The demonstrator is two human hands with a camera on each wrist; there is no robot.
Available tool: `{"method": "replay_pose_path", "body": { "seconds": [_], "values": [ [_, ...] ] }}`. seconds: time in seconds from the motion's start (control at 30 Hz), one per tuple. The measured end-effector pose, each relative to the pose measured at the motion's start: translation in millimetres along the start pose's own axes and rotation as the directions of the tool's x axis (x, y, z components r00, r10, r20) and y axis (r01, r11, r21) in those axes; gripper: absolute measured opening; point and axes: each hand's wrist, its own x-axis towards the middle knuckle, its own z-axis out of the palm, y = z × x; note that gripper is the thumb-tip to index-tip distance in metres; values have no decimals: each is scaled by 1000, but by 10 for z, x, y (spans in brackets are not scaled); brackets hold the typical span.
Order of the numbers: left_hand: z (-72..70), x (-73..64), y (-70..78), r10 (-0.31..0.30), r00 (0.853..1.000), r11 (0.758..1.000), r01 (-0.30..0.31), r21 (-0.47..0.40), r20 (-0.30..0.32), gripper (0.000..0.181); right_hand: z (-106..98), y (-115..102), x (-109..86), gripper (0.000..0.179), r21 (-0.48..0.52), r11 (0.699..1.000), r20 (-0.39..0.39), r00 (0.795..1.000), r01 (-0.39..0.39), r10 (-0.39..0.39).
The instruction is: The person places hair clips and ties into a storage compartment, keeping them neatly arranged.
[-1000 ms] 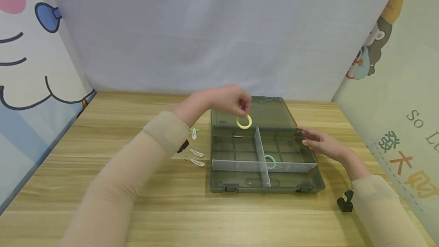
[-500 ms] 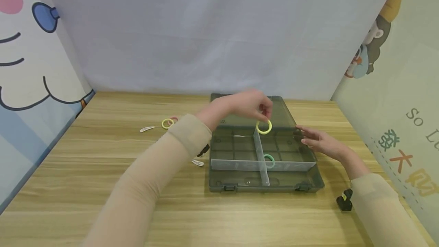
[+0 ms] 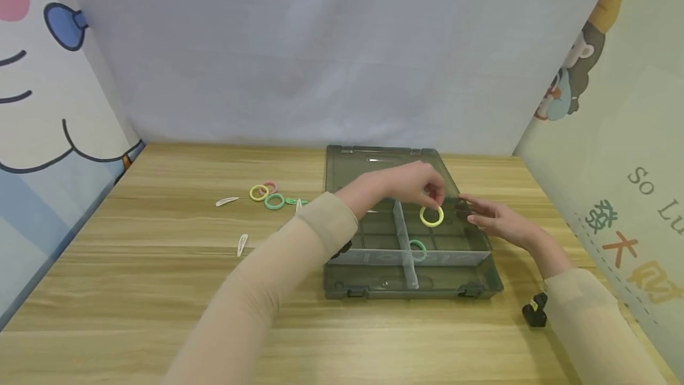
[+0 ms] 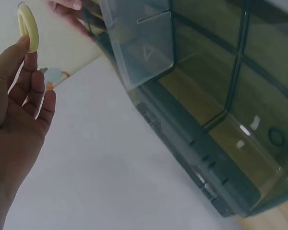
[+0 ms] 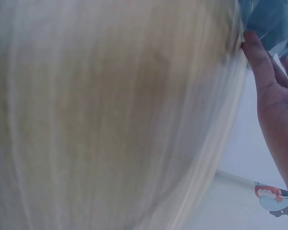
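Note:
Between thumb and index finger, my left hand [image 3: 419, 184] pinches a yellow hair tie [image 3: 431, 224] over the back right compartment of a dark see-through divider box [image 3: 342, 293]. The left wrist view shows the same yellow ring [image 4: 30, 28] at the tips of the thumb and index finger. Inside that compartment, a green hair tie [image 3: 419, 259] leans by the crossing of the clear dividers [image 3: 459, 259]. My right hand [image 3: 504, 224] touches the box's right edge with fairly straight fingers; in the right wrist view its fingertips meet the bluish box wall [image 5: 271, 26].
Left of the box lie a yellow hair tie [image 3: 259, 193], a pink one [image 3: 271, 186] and a green one [image 3: 275, 202]. White snap clips [image 3: 243, 245] and a green clip [image 3: 294, 201] lie nearby. The box's lid [image 3: 352, 162] lies back, open, towards the white cloth.
My left hand has carried the yellow hair tie rightwards and lower, from above the lid to over the back right compartment. My right hand stays at the box's edge.

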Motion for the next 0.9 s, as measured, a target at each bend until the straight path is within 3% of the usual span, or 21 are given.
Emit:
{"method": "replay_pose_path", "body": {
  "seconds": [0.23,0.57,0.9],
  "values": [
    [200,156,-23,2,1000,998,-2,-59,3,7,-3,9,-4,62,26,1000,1,1000,6,-6],
    [478,357,-73,35,999,999,-35,-1,21,6,-2,-2,-41,64,25,1000,2,1000,6,-6],
    [640,411,-53,9,996,996,-18,92,89,10,-3,-6,-48,62,29,999,9,1000,16,-16]
  ]
}}
